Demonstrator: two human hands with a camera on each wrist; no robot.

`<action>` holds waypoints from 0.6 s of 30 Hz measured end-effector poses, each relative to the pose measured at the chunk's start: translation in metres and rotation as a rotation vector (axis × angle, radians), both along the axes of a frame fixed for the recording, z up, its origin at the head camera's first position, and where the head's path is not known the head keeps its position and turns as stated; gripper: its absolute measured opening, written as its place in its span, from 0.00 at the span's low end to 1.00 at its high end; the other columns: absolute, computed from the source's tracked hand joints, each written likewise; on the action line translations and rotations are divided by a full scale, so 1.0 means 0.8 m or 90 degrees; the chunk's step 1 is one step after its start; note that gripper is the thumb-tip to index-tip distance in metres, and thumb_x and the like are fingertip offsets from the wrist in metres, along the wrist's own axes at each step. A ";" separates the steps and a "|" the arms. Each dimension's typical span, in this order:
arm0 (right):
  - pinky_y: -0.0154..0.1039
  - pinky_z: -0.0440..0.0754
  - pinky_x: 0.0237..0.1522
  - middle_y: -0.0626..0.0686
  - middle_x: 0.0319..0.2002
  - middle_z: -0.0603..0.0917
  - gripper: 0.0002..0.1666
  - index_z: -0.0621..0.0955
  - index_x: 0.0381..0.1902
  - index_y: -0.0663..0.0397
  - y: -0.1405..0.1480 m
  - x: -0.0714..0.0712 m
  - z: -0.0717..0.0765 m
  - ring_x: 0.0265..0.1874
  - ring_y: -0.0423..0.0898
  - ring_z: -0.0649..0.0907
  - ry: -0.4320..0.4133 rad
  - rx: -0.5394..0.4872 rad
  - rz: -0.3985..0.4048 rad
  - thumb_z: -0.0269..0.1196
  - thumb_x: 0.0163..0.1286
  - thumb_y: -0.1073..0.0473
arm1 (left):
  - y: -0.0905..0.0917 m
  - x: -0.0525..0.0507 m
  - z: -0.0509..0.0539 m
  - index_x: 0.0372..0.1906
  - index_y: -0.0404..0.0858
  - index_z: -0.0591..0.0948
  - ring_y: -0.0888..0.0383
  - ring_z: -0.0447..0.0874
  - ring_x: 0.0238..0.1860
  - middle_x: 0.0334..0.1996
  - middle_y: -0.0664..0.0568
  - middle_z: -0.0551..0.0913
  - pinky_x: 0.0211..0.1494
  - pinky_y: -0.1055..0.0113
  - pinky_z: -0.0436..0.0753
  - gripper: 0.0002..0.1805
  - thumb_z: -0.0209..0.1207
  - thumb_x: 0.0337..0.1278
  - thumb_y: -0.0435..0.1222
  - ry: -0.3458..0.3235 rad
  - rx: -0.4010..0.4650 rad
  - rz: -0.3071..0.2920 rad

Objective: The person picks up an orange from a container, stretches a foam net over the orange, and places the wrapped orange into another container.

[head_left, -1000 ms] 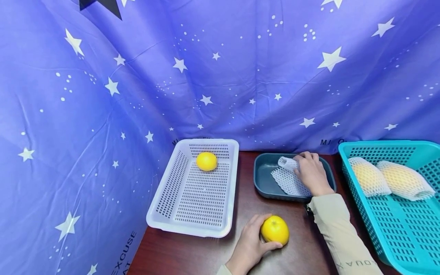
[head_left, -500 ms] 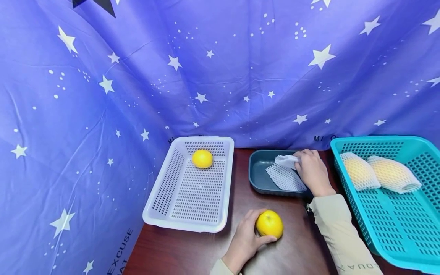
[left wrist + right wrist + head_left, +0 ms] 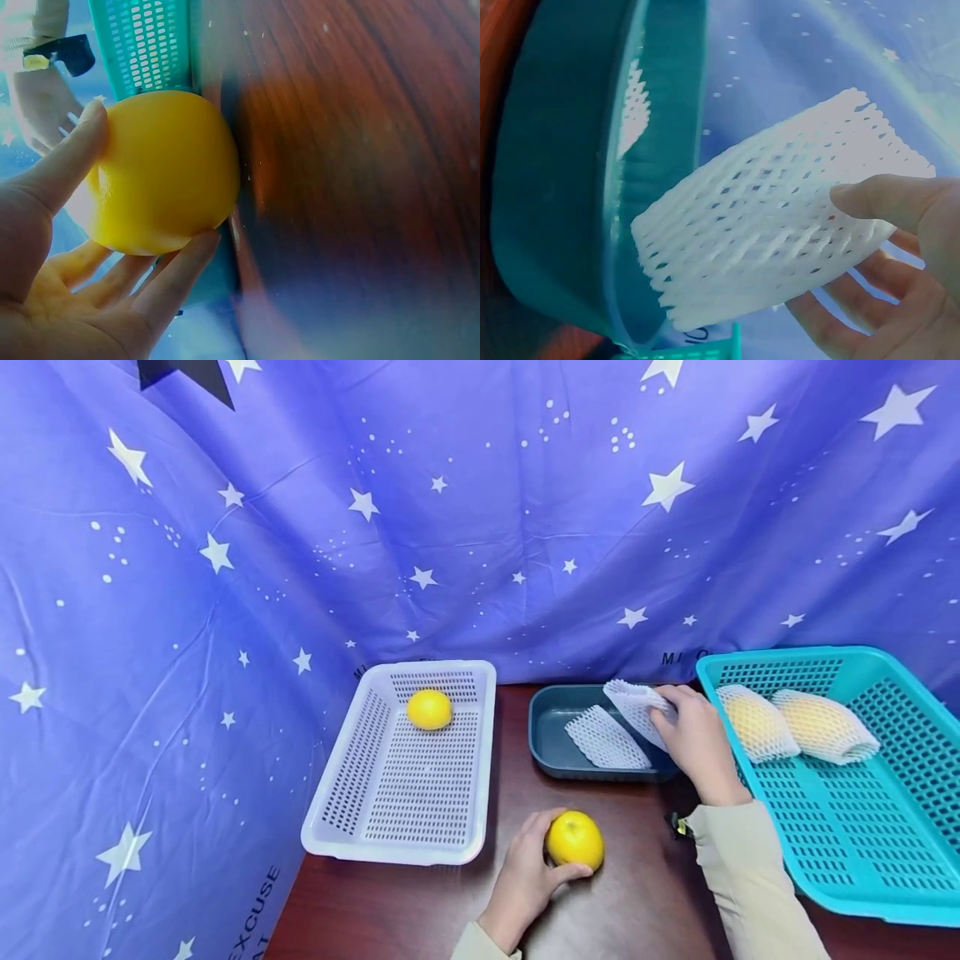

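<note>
My left hand (image 3: 525, 874) grips a yellow round fruit (image 3: 575, 842) on the table, thumb on the near side and fingers behind; the left wrist view shows the fruit (image 3: 161, 172) between thumb and fingertips. Over the right part of the dark tray (image 3: 551, 764), my right hand (image 3: 699, 739) pinches a white foam net sleeve (image 3: 636, 708). In the right wrist view that sleeve (image 3: 757, 225) looks flattened, with the thumb on top and fingers beneath. Another foam net (image 3: 606, 739) lies in the tray.
A white basket (image 3: 474, 810) on the left holds one yellow fruit (image 3: 430, 709). On the right, a teal basket (image 3: 832, 860) holds two net-wrapped yellow fruits (image 3: 757, 724). A blue star-patterned curtain (image 3: 465, 543) hangs behind the table (image 3: 637, 877).
My right hand has lifted one foam sleeve up from the other in the tray. My left hand still grips the fruit. The head view has shifted slightly to the right.
</note>
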State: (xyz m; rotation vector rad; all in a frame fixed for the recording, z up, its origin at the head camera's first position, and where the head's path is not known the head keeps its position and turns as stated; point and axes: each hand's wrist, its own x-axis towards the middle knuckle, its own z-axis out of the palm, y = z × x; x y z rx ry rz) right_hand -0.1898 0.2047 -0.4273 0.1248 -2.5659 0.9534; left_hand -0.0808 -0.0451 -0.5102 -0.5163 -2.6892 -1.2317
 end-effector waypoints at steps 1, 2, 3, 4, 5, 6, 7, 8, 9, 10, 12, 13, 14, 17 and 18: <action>0.64 0.75 0.46 0.70 0.48 0.81 0.15 0.80 0.51 0.69 0.000 0.003 0.002 0.46 0.68 0.79 0.003 -0.010 0.000 0.62 0.68 0.67 | 0.000 0.000 0.000 0.59 0.46 0.78 0.59 0.81 0.48 0.47 0.56 0.82 0.55 0.63 0.81 0.38 0.77 0.37 0.49 0.000 -0.003 0.002; 0.63 0.76 0.45 0.70 0.48 0.81 0.15 0.80 0.51 0.69 0.001 0.007 0.005 0.45 0.67 0.79 0.007 -0.020 0.000 0.62 0.68 0.67 | 0.000 0.001 0.000 0.59 0.46 0.77 0.59 0.81 0.48 0.47 0.56 0.82 0.55 0.63 0.81 0.38 0.77 0.38 0.49 0.001 -0.007 0.005; 0.62 0.76 0.43 0.69 0.47 0.81 0.15 0.81 0.51 0.69 0.001 0.010 0.007 0.44 0.66 0.80 0.013 -0.029 -0.001 0.62 0.69 0.67 | 0.000 0.001 -0.001 0.59 0.45 0.77 0.59 0.81 0.48 0.48 0.56 0.82 0.55 0.62 0.81 0.37 0.76 0.38 0.50 0.002 -0.011 0.007; 0.60 0.76 0.42 0.69 0.47 0.81 0.14 0.81 0.51 0.69 0.000 0.014 0.009 0.43 0.65 0.80 0.019 -0.037 -0.002 0.62 0.69 0.67 | 0.001 0.001 0.000 0.59 0.45 0.77 0.58 0.81 0.49 0.48 0.55 0.82 0.55 0.62 0.81 0.38 0.76 0.39 0.50 0.002 -0.014 0.009; 0.58 0.76 0.41 0.68 0.46 0.82 0.14 0.81 0.50 0.69 0.000 0.018 0.011 0.42 0.64 0.80 0.025 -0.042 -0.003 0.62 0.68 0.67 | 0.001 0.002 0.000 0.59 0.44 0.77 0.58 0.81 0.49 0.49 0.55 0.81 0.55 0.62 0.81 0.38 0.76 0.39 0.50 0.001 -0.018 0.010; 0.57 0.76 0.40 0.68 0.46 0.82 0.14 0.81 0.50 0.69 -0.002 0.022 0.013 0.40 0.62 0.80 0.031 -0.045 -0.005 0.63 0.68 0.67 | 0.002 0.002 0.000 0.59 0.44 0.76 0.58 0.81 0.49 0.49 0.55 0.81 0.56 0.61 0.81 0.38 0.76 0.39 0.50 -0.001 -0.022 0.011; 0.55 0.75 0.39 0.67 0.45 0.82 0.14 0.81 0.49 0.68 -0.003 0.025 0.014 0.38 0.61 0.80 0.037 -0.045 -0.005 0.63 0.68 0.67 | 0.002 0.002 0.001 0.60 0.43 0.76 0.58 0.81 0.50 0.50 0.55 0.81 0.56 0.61 0.81 0.38 0.76 0.40 0.50 -0.003 -0.024 0.011; 0.53 0.74 0.38 0.67 0.44 0.83 0.13 0.82 0.49 0.68 -0.005 0.029 0.015 0.38 0.60 0.80 0.043 -0.045 -0.006 0.63 0.68 0.67 | 0.002 0.003 0.002 0.60 0.43 0.76 0.58 0.81 0.50 0.50 0.55 0.81 0.57 0.61 0.81 0.39 0.76 0.40 0.50 -0.008 -0.024 0.012; 0.51 0.74 0.37 0.66 0.44 0.83 0.13 0.82 0.49 0.68 -0.007 0.033 0.015 0.37 0.59 0.80 0.050 -0.045 -0.006 0.64 0.67 0.67 | 0.002 0.003 0.003 0.60 0.42 0.76 0.58 0.81 0.51 0.50 0.55 0.81 0.57 0.61 0.81 0.39 0.76 0.40 0.51 -0.013 -0.024 0.012; 0.49 0.73 0.36 0.65 0.43 0.83 0.13 0.82 0.48 0.68 -0.009 0.037 0.016 0.36 0.58 0.79 0.056 -0.045 -0.007 0.64 0.67 0.67 | 0.002 0.003 0.004 0.61 0.42 0.75 0.58 0.80 0.51 0.51 0.55 0.81 0.57 0.61 0.80 0.40 0.76 0.41 0.51 -0.019 -0.023 0.011; 0.43 0.72 0.35 0.64 0.42 0.83 0.12 0.82 0.47 0.67 -0.012 0.044 0.015 0.35 0.56 0.79 0.065 -0.045 -0.006 0.64 0.67 0.67 | 0.001 0.004 0.006 0.61 0.41 0.75 0.58 0.80 0.52 0.51 0.54 0.80 0.58 0.61 0.80 0.40 0.76 0.41 0.51 -0.027 -0.022 0.010; 0.40 0.71 0.35 0.63 0.42 0.83 0.12 0.82 0.47 0.66 -0.014 0.048 0.015 0.34 0.55 0.79 0.067 -0.047 -0.006 0.64 0.67 0.67 | 0.001 0.005 0.008 0.62 0.40 0.74 0.57 0.80 0.52 0.52 0.54 0.80 0.58 0.61 0.80 0.41 0.76 0.41 0.51 -0.031 -0.020 0.009; 0.37 0.70 0.35 0.63 0.42 0.83 0.12 0.82 0.47 0.66 -0.015 0.052 0.015 0.35 0.55 0.79 0.069 -0.052 -0.005 0.64 0.67 0.67 | 0.001 0.005 0.008 0.62 0.40 0.74 0.57 0.80 0.53 0.52 0.54 0.80 0.59 0.61 0.80 0.42 0.76 0.41 0.51 -0.034 -0.021 0.008; 0.31 0.70 0.37 0.61 0.41 0.83 0.11 0.82 0.47 0.64 -0.020 0.064 0.014 0.37 0.53 0.79 0.068 -0.065 0.000 0.64 0.67 0.66 | 0.000 0.005 0.010 0.64 0.38 0.72 0.55 0.80 0.56 0.55 0.52 0.80 0.61 0.60 0.79 0.43 0.76 0.42 0.52 -0.041 -0.024 0.007; 0.30 0.70 0.38 0.61 0.42 0.84 0.11 0.82 0.47 0.64 -0.022 0.068 0.014 0.37 0.53 0.80 0.069 -0.069 0.001 0.64 0.67 0.67 | 0.000 0.005 0.011 0.64 0.38 0.72 0.55 0.79 0.57 0.56 0.52 0.80 0.62 0.60 0.79 0.43 0.75 0.43 0.52 -0.043 -0.026 0.007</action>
